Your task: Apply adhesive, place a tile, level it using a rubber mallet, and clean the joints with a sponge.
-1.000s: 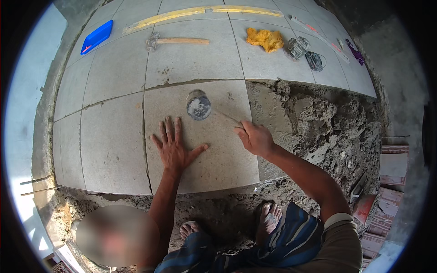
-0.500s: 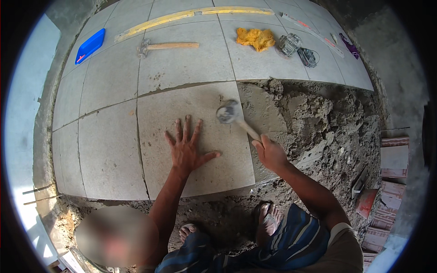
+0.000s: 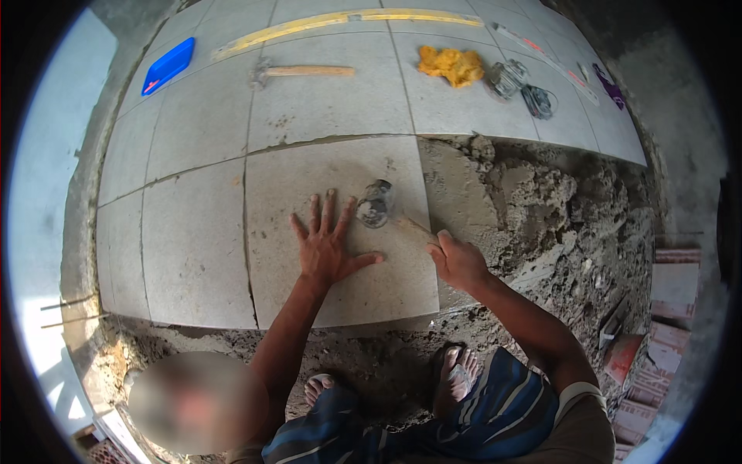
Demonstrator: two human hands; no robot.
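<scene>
My left hand point(image 3: 325, 255) lies spread flat on a large speckled grey tile point(image 3: 286, 170), fingers apart. My right hand point(image 3: 456, 263) grips the wooden handle of a mallet point(image 3: 375, 205). The mallet's dark, cement-smeared head is low over the tile, just right of my left fingertips; whether it touches is unclear. Right of this tile lies rough wet mortar point(image 3: 541, 216), with a smoother patch along the tile's edge.
A blue tray point(image 3: 168, 63), yellow straightedge point(image 3: 301, 25), second hammer point(image 3: 309, 71), orange sponge point(image 3: 452, 66), grimy tools point(image 3: 506, 80), thin level point(image 3: 545, 62) and purple cloth point(image 3: 610, 85) lie on tiles beyond. A red trowel or pan point(image 3: 621, 356) and stacked boxes point(image 3: 671, 286) are right.
My left hand has shifted rightward along the tile, fingers still spread. My right hand and the mallet have moved rightward and lower in view since a second ago, the head now nearer my left fingertips.
</scene>
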